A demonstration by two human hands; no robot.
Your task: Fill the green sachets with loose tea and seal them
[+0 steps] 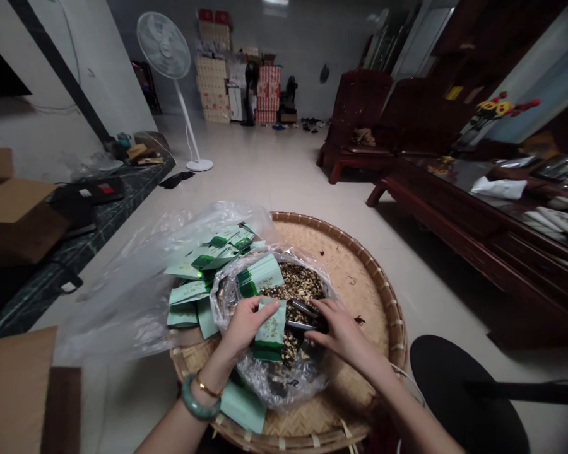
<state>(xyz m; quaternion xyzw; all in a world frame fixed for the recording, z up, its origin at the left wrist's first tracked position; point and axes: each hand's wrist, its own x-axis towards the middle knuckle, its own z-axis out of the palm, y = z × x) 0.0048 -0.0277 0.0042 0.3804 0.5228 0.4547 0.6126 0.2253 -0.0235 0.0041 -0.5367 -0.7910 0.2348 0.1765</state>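
My left hand [244, 323] pinches a light green packet [271, 328], its thumb across the upper left corner and the darker shiny green end facing down. In my right hand [343, 333] is a black tong-like tool [307, 326] with two long flat jaws, spread apart with their tips beside the packet's right edge. Below both hands, a clear plastic bag [307, 381] holds a dark and pale loose mix [300, 277]. A stack of green packets [262, 275] rests in the bag's upper left. The bag sits on a round woven bamboo tray [360, 252].
More green packets [189, 293] lie left of the bag, near a large clear plastic sheet [123, 302]. A black round stand base [464, 391] is at right. Beyond are a white fan [165, 47], a wooden table [454, 221] and a cardboard box [19, 221].
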